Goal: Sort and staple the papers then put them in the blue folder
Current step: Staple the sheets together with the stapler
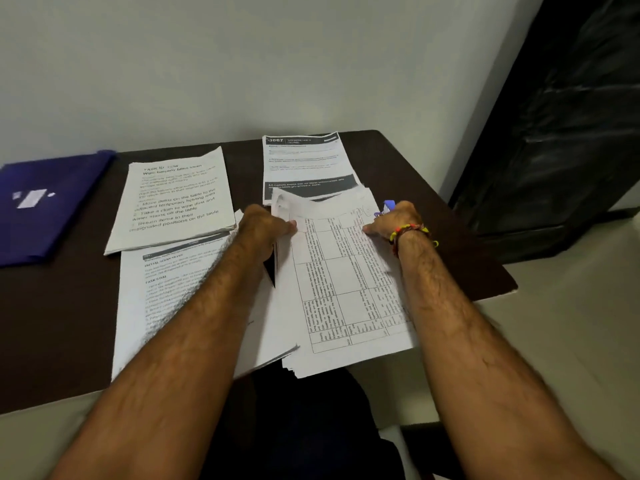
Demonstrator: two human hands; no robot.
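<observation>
Left hand [265,230] grips the table-printed stack [346,289] at its left edge; right hand [393,220] pinches the far corner beside a stapler [386,206], apparently squaring sheets for stapling. Sorted piles [173,199] beyond; blue folder [45,206] far left on tabletop [69,306].

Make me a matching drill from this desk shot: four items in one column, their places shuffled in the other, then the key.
Items
1. blue folder
2. "Wipe balcony table" stack
3. sheet numbered 3667
4. table-grid stack

Places
A. far right of the table, against the wall
B. between both hands, overhanging the near edge
C. far left end
D. left of centre, right of the folder

Pairs: 1-C, 2-D, 3-A, 4-B
</observation>
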